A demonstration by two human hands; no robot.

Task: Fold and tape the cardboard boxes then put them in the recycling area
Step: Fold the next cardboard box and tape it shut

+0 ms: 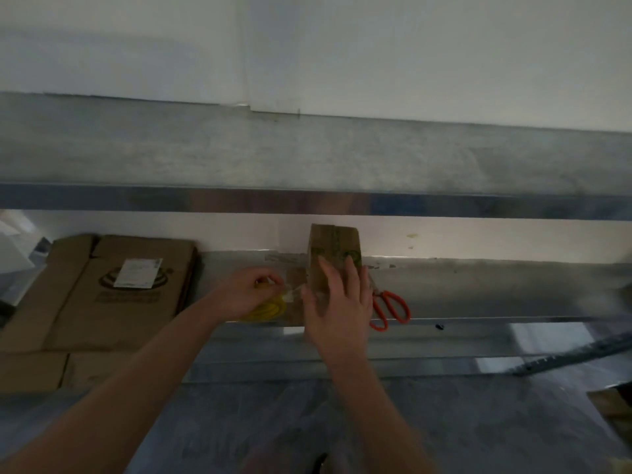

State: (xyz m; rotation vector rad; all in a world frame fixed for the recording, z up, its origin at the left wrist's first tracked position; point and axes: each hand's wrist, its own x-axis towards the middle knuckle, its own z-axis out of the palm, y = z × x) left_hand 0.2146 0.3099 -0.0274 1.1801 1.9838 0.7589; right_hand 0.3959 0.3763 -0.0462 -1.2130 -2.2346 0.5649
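At frame centre I have my right hand (pixel 338 302) spread flat on the small cardboard box (pixel 333 248), apparently to steady it while my left hand (pixel 246 292), pinching clear tape (pixel 290 291) off the yellow roll (pixel 270 308), draws it taut.

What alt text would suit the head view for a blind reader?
A person's right hand presses flat on a small cardboard box on a steel counter while the left hand pinches a strip of clear tape beside it. Orange-handled scissors lie right of it, flattened boxes left.
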